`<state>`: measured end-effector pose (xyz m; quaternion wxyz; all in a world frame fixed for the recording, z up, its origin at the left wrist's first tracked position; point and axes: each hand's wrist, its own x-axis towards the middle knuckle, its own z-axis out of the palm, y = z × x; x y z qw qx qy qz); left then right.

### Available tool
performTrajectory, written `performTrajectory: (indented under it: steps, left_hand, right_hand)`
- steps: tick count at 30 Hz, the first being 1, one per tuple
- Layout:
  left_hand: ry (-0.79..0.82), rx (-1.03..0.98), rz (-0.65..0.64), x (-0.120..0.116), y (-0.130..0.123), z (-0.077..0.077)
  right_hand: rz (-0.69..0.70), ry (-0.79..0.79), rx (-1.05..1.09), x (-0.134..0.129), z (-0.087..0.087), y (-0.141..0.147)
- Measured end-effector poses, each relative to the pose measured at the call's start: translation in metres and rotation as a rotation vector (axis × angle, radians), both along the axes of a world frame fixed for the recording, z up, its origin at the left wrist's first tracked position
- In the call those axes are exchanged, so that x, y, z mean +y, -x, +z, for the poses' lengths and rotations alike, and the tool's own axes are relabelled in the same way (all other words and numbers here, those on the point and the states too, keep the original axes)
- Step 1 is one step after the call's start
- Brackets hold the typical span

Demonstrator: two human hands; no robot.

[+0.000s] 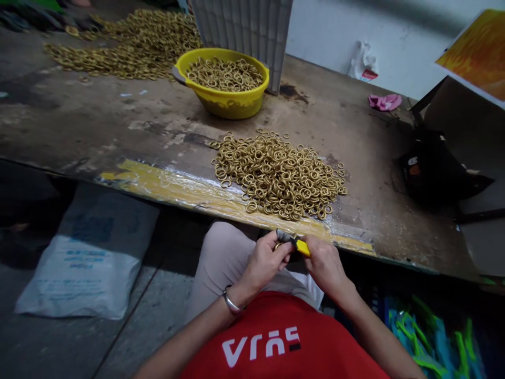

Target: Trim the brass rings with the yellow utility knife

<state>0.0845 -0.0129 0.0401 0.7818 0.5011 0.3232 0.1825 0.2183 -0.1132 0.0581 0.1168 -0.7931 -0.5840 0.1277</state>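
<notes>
My left hand (263, 261) pinches a brass-coloured ring (278, 246) just off the bench's front edge. A grey wrapping (282, 236) covers one of its fingertips. Closed around a yellow-handled knife (303, 247), my right hand (326, 265) has the dark end of the tool up against the left fingers. The blade itself is too small to make out. Just beyond both hands lies a loose heap of similar rings (276, 171) on the worn bench (158, 126).
A yellow basin (229, 105) full of rings stands behind the heap, by a grey ribbed panel (246, 31). Another ring pile (138, 45) spreads at the back left. A black bag (434, 168) and pink cloth (384, 102) lie right. A white sack (89, 252) sits on the floor.
</notes>
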Motion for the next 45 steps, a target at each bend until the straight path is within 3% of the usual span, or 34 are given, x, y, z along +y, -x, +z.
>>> performTrajectory:
  steps: [4, 7, 11, 18, 20, 22, 25, 29, 32, 34, 38, 42, 45]
  left_hand:
    - [-0.112, 0.021, -0.044, -0.002, 0.008, 0.018]
    - [-0.041, -0.046, -0.179, -0.004, 0.012, 0.027]
    - [0.216, -0.157, -0.200, -0.004, 0.005, 0.019]
    - [0.422, -0.217, -0.135, 0.001, 0.002, 0.010]
    - [0.466, -0.224, -0.144, 0.003, 0.003, 0.008]
    - [0.469, -0.190, -0.141, 0.004, 0.003, 0.005]
    - [0.336, -0.108, -0.118, 0.001, -0.002, -0.002]
    - [-0.031, -0.031, -0.018, -0.007, -0.008, -0.006]
    - [-0.327, 0.006, 0.056, -0.011, -0.007, -0.010]
    - [-0.485, 0.052, 0.105, -0.013, -0.003, -0.016]
    - [-0.650, 0.096, 0.199, -0.014, 0.006, -0.023]
    - [-0.844, 0.027, 0.189, -0.010, 0.008, -0.019]
    - [-0.869, 0.017, 0.165, -0.008, 0.006, -0.011]
  right_hand:
    - [-0.162, 0.128, -0.176, 0.001, -0.006, -0.026]
    - [-0.323, 0.083, -0.245, -0.006, -0.011, -0.057]
    - [-0.312, -0.135, -0.212, -0.006, -0.015, -0.084]
    - [-0.322, 0.052, -0.246, 0.021, -0.021, -0.105]
    - [-0.343, 0.022, -0.214, 0.022, -0.021, -0.110]
    - [-0.362, -0.104, -0.084, 0.020, -0.019, -0.110]
    - [-0.388, -0.281, 0.395, 0.013, -0.009, -0.094]
    - [-0.474, -0.254, 1.157, 0.009, 0.005, -0.048]
    - [-0.547, -0.239, 1.478, 0.014, 0.008, -0.018]
    - [-0.570, -0.240, 1.554, 0.019, 0.007, -0.007]
    - [-0.560, -0.290, 1.519, 0.026, 0.004, 0.002]
    - [-0.545, -0.311, 1.472, 0.028, 0.006, 0.006]
    - [-0.523, -0.284, 1.459, 0.028, 0.008, 0.008]
